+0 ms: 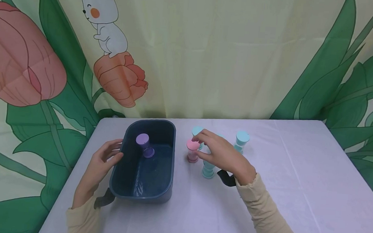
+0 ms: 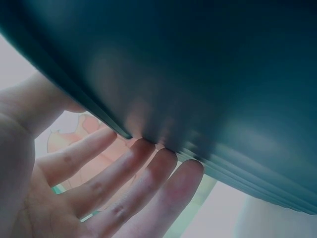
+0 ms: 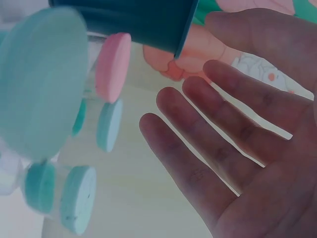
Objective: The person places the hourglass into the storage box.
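A dark blue plastic bin (image 1: 152, 181) stands left of centre on the table, and a purple hourglass sand timer (image 1: 144, 145) is inside it. My left hand (image 1: 100, 161) rests against the bin's left side; in the left wrist view, its straight fingertips (image 2: 185, 173) touch the outer wall. Over the timers right of the bin, my right hand (image 1: 224, 155) hovers with fingers spread, holding nothing in the right wrist view. Closest to its fingertips in the head view is a pink sand timer (image 1: 192, 146). Several teal sand timers (image 1: 242, 137) stand around it, some partly hidden by the hand.
A white cloth covers the table (image 1: 298, 196). Behind it hangs a curtain (image 1: 210, 60) printed with a rabbit, a carrot, tulips and leaves. A dark strap piece (image 1: 227, 178) shows at my right wrist.
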`<state>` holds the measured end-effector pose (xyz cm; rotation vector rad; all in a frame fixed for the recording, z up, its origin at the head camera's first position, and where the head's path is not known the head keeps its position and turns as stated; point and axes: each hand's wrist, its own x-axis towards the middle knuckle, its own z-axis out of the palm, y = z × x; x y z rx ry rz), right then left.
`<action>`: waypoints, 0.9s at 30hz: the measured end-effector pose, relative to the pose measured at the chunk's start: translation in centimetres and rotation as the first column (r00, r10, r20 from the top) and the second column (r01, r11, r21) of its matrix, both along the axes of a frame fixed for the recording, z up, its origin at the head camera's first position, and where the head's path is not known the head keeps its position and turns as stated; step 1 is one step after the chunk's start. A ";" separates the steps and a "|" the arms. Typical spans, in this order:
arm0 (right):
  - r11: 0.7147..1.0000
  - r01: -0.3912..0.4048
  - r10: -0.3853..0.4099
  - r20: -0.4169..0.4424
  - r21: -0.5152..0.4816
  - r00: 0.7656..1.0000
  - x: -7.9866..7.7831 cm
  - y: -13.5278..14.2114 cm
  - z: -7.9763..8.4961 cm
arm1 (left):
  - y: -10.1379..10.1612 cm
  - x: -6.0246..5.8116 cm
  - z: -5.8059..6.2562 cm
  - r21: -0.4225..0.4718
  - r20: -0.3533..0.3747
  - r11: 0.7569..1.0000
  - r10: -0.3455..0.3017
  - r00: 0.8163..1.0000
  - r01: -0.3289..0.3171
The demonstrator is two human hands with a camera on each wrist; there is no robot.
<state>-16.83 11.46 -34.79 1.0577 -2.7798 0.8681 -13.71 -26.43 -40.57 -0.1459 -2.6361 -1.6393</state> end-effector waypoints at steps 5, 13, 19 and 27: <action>1.000 0.026 -0.026 0.024 -0.004 0.999 0.2 0.8 -0.3 | -0.1 -0.1 -0.1 -0.009 0.001 1.000 0.005 1.000 -0.005; 0.999 0.045 -0.045 0.035 -0.017 0.998 1.0 1.8 -1.0 | 0.0 0.1 -0.1 -0.009 -0.010 1.000 0.002 1.000 -0.002; 0.998 0.051 -0.051 0.022 -0.025 0.998 1.2 2.5 -1.8 | 0.0 0.2 0.0 -0.019 0.000 1.000 0.005 1.000 -0.005; 0.998 0.054 -0.053 0.034 -0.028 0.998 1.4 3.1 -2.8 | 0.1 0.2 0.0 -0.025 0.009 1.000 0.006 1.000 -0.006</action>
